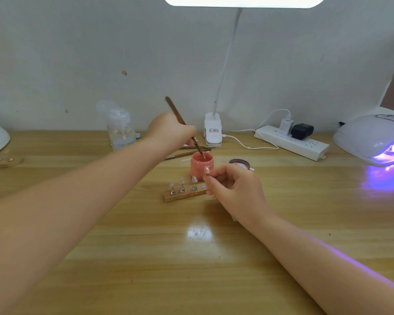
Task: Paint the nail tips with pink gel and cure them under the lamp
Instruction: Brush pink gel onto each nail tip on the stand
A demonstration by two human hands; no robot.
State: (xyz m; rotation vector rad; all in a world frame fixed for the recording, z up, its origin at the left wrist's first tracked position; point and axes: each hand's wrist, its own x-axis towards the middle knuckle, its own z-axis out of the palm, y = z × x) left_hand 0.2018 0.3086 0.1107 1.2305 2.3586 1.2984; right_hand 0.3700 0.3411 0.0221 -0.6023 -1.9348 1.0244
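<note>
My left hand (171, 128) grips a brown brush (180, 119), and its bristle end dips into the open pink gel jar (199, 168) at the table's middle. My right hand (231, 185) pinches a small stand bearing a nail tip (207, 170) just in front of the jar. A wooden holder strip (182, 196) lies below the jar with three clear nail tips (182, 181) upright on metal stands. The white curing lamp (371, 137) sits at the far right, glowing violet at its mouth.
The jar's dark lid (239, 163) lies right of the jar. Two more brushes (187, 153) lie behind it. A clear pump bottle (120, 130), a clip desk lamp (213, 130) and a white power strip (291, 142) stand along the wall. A second holder strip (2, 161) lies far left.
</note>
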